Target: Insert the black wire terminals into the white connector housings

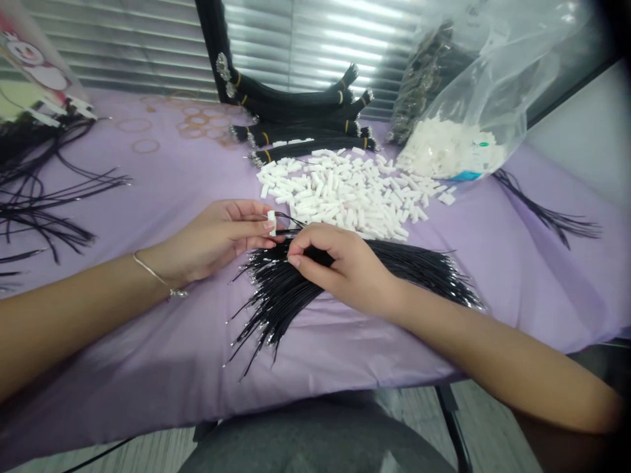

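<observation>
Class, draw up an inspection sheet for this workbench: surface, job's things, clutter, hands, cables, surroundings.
Surface: lilac cloth cover over the table.
Job's things: loose white plastic connector housings heaped centre; fan of thin black silver-tipped wires under the hands.
Clutter: clear plastic bag of white housings, upper right.
Hands: left hand pinches one white housing with wire ends; right hand grips the wires.
Cables: black banded cable bundles at back; loose black wires at left.
Surroundings: slatted window blinds; snowman poster.
</observation>
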### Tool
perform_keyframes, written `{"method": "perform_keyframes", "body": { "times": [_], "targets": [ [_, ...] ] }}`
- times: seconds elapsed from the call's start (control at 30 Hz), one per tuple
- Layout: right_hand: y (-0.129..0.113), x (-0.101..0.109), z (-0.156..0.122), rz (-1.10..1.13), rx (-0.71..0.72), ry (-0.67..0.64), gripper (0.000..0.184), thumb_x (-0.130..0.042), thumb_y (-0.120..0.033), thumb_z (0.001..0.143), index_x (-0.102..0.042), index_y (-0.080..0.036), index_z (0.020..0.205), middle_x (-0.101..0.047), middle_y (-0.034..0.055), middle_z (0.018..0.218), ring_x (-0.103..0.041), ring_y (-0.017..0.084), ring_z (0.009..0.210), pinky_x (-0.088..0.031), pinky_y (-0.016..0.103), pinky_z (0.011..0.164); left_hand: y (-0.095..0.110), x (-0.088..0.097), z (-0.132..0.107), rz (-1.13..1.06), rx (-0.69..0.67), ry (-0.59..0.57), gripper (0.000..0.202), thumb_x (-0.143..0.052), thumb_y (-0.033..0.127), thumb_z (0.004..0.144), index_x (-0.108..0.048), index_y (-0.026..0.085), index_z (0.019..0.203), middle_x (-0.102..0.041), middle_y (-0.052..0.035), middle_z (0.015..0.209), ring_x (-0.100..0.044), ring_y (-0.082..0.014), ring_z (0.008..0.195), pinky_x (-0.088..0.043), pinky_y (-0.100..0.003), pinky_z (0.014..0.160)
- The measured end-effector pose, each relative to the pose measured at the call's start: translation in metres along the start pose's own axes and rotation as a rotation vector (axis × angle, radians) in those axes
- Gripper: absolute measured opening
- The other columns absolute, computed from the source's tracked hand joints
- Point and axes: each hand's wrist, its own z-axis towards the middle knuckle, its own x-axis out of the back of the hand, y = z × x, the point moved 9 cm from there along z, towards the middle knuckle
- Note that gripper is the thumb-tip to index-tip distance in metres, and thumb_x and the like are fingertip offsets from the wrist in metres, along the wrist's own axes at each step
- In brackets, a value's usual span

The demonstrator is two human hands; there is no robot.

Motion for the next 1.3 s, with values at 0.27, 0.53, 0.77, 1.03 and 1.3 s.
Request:
{"method": "perform_keyframes", "body": {
  "times": [0.27, 0.53, 0.77, 1.03, 1.3],
  "targets": [
    [0.026, -0.002, 0.001, 0.451, -0.249, -0.011, 0.008, -0.057, -0.019, 0.083, -0.060, -0.011, 0.084, -0.061, 0.0025, 0.081, -0.056, 0.009, 0.075, -0.046, 0.023, 0.072, -0.002, 0.005, 0.002, 0.016, 0.005, 0.019, 0.014, -0.070, 0.009, 0.070, -0.069, 0.015, 0.083, -0.069, -0.0006, 0.077, -0.065, -0.0114, 0.069, -0.051, -0.019, 0.068],
    [0.043, -0.015, -0.002, 0.802, -0.480, -0.113, 0.003, -0.056, -0.014, 0.083, -0.058, -0.012, 0.081, -0.066, 0.0010, 0.079, -0.062, 0.007, 0.076, -0.047, 0.021, 0.077, 0.000, 0.001, 0.000, 0.037, 0.024, 0.011, 0.013, -0.070, 0.011, 0.071, -0.067, 0.015, 0.083, -0.067, -0.0008, 0.077, -0.063, -0.0111, 0.069, -0.052, -0.020, 0.066],
    [0.043, -0.015, -0.003, 0.756, -0.528, -0.115, 0.008, -0.058, -0.007, 0.079, -0.060, -0.011, 0.085, -0.064, -0.0032, 0.070, -0.059, 0.004, 0.067, -0.046, 0.017, 0.070, 0.001, -0.002, -0.001, 0.036, 0.036, 0.003, 0.012, -0.070, 0.010, 0.071, -0.066, 0.014, 0.081, -0.066, -0.0010, 0.076, -0.062, -0.0103, 0.068, -0.051, -0.018, 0.065],
    [0.044, -0.016, -0.003, 0.877, -0.500, -0.082, 0.007, -0.068, -0.012, 0.071, -0.067, -0.012, 0.078, -0.069, 0.0002, 0.078, -0.064, 0.007, 0.075, -0.049, 0.020, 0.075, 0.001, -0.001, 0.002, 0.048, 0.022, -0.018, 0.012, -0.071, 0.013, 0.071, -0.067, 0.015, 0.082, -0.067, -0.0013, 0.079, -0.064, -0.0110, 0.071, -0.052, -0.018, 0.066],
    [0.043, -0.005, -0.004, 0.661, -0.449, -0.003, 0.011, -0.070, -0.019, 0.070, -0.068, -0.012, 0.078, -0.066, -0.0004, 0.065, -0.059, 0.007, 0.057, -0.049, 0.019, 0.057, 0.000, 0.001, -0.001, 0.067, 0.002, 0.005, 0.015, -0.072, 0.014, 0.071, -0.066, 0.016, 0.085, -0.069, -0.0018, 0.081, -0.065, -0.0120, 0.072, -0.052, -0.020, 0.068]
  ]
}}
